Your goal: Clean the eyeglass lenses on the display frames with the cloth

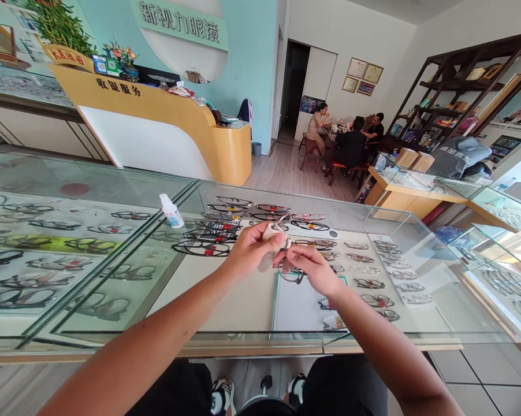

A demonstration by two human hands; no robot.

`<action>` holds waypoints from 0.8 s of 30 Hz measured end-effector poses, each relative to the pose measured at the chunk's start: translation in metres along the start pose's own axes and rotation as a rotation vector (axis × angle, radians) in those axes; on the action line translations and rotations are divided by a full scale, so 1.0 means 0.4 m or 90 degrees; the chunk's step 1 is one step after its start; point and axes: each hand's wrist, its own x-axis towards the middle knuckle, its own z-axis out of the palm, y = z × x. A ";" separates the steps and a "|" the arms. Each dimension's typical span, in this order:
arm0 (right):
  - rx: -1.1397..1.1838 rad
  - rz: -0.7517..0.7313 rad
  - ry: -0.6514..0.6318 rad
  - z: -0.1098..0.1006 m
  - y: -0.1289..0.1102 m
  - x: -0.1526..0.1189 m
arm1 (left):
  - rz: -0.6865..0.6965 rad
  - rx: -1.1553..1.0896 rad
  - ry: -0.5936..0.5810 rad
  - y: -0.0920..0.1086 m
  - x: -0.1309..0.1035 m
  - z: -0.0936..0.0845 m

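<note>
Above the glass counter, my left hand pinches a pale cloth, which is bunched around part of a pair of glasses. My right hand is closed on the same eyeglasses; a dark-rimmed lens hangs below its fingers. A thin reddish temple tip pokes out above the cloth. The rest of the frame is hidden by cloth and fingers. On the countertop to the left stands a small white spray bottle, slightly tilted in view. Several dark eyeglasses lie in rows just left of my hands.
Around me runs the glass display counter, with several eyeglass frames to the right and more at left. A yellow cashier desk stands beyond. Several people sit at a far table beside a dark shelf.
</note>
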 end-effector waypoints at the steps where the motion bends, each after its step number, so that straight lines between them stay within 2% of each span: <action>1: -0.008 -0.008 -0.011 0.008 -0.001 -0.002 | 0.008 0.005 0.020 -0.004 -0.002 0.002; 6: -0.034 -0.032 0.006 0.021 -0.007 -0.010 | -0.002 0.003 0.072 -0.018 0.000 -0.003; 10: -0.041 -0.038 0.054 0.002 -0.017 -0.013 | -0.025 -0.045 0.091 -0.018 0.011 -0.013; 13: -0.097 -0.091 0.073 -0.016 -0.039 -0.023 | -0.053 -0.082 0.113 -0.012 0.017 -0.026; 15: -0.204 -0.150 0.068 -0.028 -0.062 -0.035 | -0.092 -0.065 0.112 -0.006 0.020 -0.044; 18: -0.509 -0.267 0.052 -0.044 -0.093 -0.055 | -0.176 -0.013 0.095 0.006 0.025 -0.081; 21: -0.843 -0.320 0.057 -0.048 -0.102 -0.068 | -0.248 0.016 0.005 0.017 0.030 -0.120; 24: -1.028 -0.340 0.035 -0.038 -0.089 -0.072 | -0.263 0.051 -0.074 0.025 0.030 -0.144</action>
